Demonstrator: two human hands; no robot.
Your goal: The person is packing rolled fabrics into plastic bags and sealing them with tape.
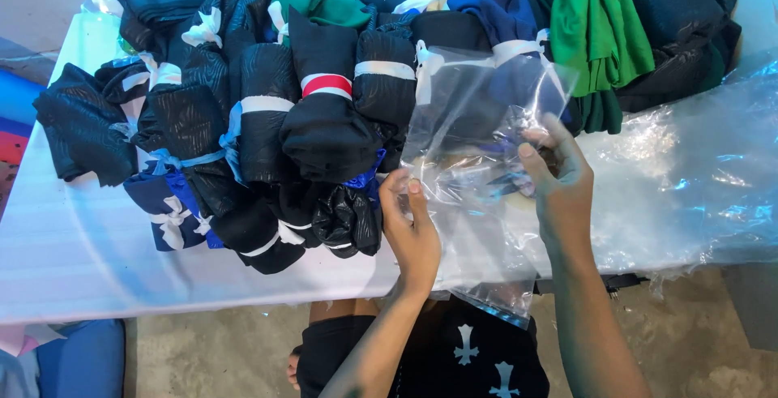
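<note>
The left hand (412, 232) is pinching the near edge of a clear bag (474, 163), and the right hand (559, 177) is closing its grip on the far edge, holding it over the desk (97, 268) just beside the rolled clothes (324, 130). The thin, slick film is likely slipping or tearing if pulled unevenly.

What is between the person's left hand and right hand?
In the head view, a clear plastic bag spans the gap between the left hand and the right hand; both pinch its edges. Nothing else lies there.
</note>
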